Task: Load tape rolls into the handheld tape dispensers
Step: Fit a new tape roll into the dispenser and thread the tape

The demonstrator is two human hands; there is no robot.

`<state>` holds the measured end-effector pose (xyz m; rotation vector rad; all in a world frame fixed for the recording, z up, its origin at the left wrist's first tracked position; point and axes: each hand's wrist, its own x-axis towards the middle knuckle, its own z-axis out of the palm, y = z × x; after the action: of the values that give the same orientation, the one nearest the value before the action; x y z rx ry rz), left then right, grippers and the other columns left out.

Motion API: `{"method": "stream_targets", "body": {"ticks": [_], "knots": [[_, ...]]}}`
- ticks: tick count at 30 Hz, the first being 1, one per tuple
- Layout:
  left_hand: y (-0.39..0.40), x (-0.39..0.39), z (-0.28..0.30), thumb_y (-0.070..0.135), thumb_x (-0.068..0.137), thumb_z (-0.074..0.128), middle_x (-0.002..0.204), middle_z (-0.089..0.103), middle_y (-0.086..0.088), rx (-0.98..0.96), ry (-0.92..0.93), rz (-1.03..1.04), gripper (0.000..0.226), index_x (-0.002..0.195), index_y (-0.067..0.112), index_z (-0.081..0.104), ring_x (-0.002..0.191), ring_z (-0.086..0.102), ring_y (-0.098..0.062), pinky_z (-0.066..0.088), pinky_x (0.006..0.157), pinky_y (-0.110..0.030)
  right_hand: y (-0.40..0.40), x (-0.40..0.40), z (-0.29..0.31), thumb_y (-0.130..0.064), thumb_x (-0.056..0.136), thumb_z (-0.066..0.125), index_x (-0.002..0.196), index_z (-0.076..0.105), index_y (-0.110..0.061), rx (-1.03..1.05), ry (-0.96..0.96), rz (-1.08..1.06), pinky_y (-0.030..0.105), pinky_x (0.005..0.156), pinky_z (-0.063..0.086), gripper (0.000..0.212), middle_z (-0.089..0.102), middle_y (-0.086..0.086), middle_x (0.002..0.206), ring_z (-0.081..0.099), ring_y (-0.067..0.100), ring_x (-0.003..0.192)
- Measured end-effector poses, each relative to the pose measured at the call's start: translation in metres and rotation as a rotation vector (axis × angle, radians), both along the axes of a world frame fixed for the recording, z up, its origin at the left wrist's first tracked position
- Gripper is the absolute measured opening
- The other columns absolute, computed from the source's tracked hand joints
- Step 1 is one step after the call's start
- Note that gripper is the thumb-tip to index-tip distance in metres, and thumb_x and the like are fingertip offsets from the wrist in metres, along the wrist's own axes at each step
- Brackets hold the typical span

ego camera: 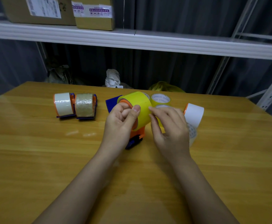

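A yellow tape roll (pixel 139 104) sits on an orange and blue handheld dispenser (pixel 136 138) lifted over the middle of the wooden table (pixel 35 159). My left hand (pixel 120 120) grips the roll and dispenser from the left, thumb pressed on the roll's face. My right hand (pixel 169 126) picks at the roll's right side with index finger and thumb. Two loaded dispensers stand at the left: one with white tape (pixel 63 104), one with brownish tape (pixel 85 105).
Behind my hands lie a loose yellow roll (pixel 161 99) and a dispenser with white tape (pixel 194 114); a clear roll (pixel 192 135) lies by my right wrist. A blue piece (pixel 111 103) sits behind the held roll. A white shelf (pixel 148 41) with cardboard boxes (pixel 40 10) runs overhead.
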<state>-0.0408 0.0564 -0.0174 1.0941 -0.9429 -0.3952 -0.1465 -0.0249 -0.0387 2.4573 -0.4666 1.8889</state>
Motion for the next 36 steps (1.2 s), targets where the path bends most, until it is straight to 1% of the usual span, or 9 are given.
{"method": "stream_targets", "body": {"ticks": [6,12,16,20,25,28,31,34,36], "knots": [[0.0012,-0.001,-0.0003,0.033,0.084,0.055,0.048,0.044,0.01,0.005,-0.077,0.059,0.023,0.08,0.011,0.046,0.052,0.038,-0.011,0.035,0.051,-0.024,-0.001,-0.0011,0.0014,-0.008,0.086,0.071,0.092,0.074,-0.003,0.062,0.009,0.032,0.019,0.082,0.041,0.009,0.066,0.007,0.083,0.055,0.018,0.085],[0.0013,-0.004,-0.0023,0.032,0.082,0.056,0.048,0.044,0.013,0.007,-0.134,0.092,0.025,0.079,0.01,0.045,0.047,0.038,-0.003,0.033,0.047,-0.015,-0.0014,0.0001,-0.0001,-0.009,0.089,0.065,0.086,0.071,-0.003,0.094,0.037,0.005,0.013,0.084,0.034,0.009,0.065,0.008,0.083,0.051,0.019,0.084],[0.0008,-0.0065,-0.0032,0.034,0.082,0.057,0.048,0.044,0.014,0.008,-0.144,0.106,0.025,0.078,0.012,0.045,0.047,0.037,-0.002,0.032,0.047,-0.014,0.0,0.002,-0.0016,-0.009,0.091,0.059,0.084,0.066,-0.003,0.096,0.046,-0.046,0.02,0.081,0.034,0.011,0.062,0.009,0.083,0.048,0.021,0.084],[0.0005,-0.0084,-0.0038,0.035,0.081,0.056,0.049,0.045,0.013,0.008,-0.137,0.111,0.026,0.079,0.012,0.046,0.048,0.037,-0.003,0.033,0.047,-0.017,0.0007,0.0013,-0.0024,0.0,0.087,0.06,0.082,0.061,-0.003,0.095,0.076,-0.051,0.024,0.079,0.034,0.006,0.06,0.01,0.083,0.046,0.022,0.084],[-0.0001,-0.0088,-0.0013,0.032,0.081,0.056,0.046,0.042,0.012,-0.013,-0.025,0.052,0.022,0.078,0.013,0.044,0.049,0.035,-0.004,0.032,0.048,-0.02,-0.0017,-0.0004,-0.0012,-0.005,0.089,0.052,0.085,0.06,-0.002,0.132,0.081,0.022,0.018,0.083,0.032,0.009,0.059,0.011,0.089,0.049,0.023,0.086],[-0.0006,-0.0082,0.0007,0.023,0.087,0.055,0.046,0.039,0.012,-0.018,0.034,0.044,0.02,0.085,0.008,0.043,0.049,0.036,-0.003,0.033,0.05,-0.018,0.0002,-0.0001,-0.0008,-0.009,0.094,0.05,0.087,0.062,0.0,0.123,0.069,0.039,0.016,0.083,0.033,0.016,0.062,0.012,0.089,0.053,0.025,0.084],[-0.0003,-0.007,0.0014,0.015,0.092,0.052,0.045,0.041,0.012,-0.01,0.042,0.035,0.015,0.093,0.002,0.044,0.047,0.036,-0.003,0.033,0.05,-0.017,0.0009,0.0003,-0.0002,-0.013,0.095,0.052,0.092,0.065,0.001,0.119,0.075,0.032,0.017,0.085,0.035,0.019,0.063,0.012,0.091,0.054,0.023,0.087],[0.0005,-0.0054,0.0016,0.017,0.092,0.053,0.045,0.041,0.012,-0.008,0.045,0.036,0.019,0.097,-0.001,0.047,0.046,0.035,-0.002,0.033,0.048,-0.018,0.0017,0.0006,0.0013,-0.016,0.094,0.057,0.103,0.067,-0.001,0.144,0.098,0.055,0.017,0.087,0.035,0.02,0.064,0.01,0.096,0.054,0.02,0.091],[0.0006,-0.0054,0.0016,0.018,0.092,0.053,0.046,0.04,0.012,-0.004,0.038,0.043,0.024,0.098,-0.005,0.048,0.047,0.035,-0.003,0.032,0.048,-0.02,0.0021,0.0005,0.0025,-0.013,0.092,0.06,0.103,0.069,-0.001,0.148,0.063,0.072,0.017,0.086,0.037,0.019,0.064,0.01,0.093,0.055,0.02,0.089]]}}
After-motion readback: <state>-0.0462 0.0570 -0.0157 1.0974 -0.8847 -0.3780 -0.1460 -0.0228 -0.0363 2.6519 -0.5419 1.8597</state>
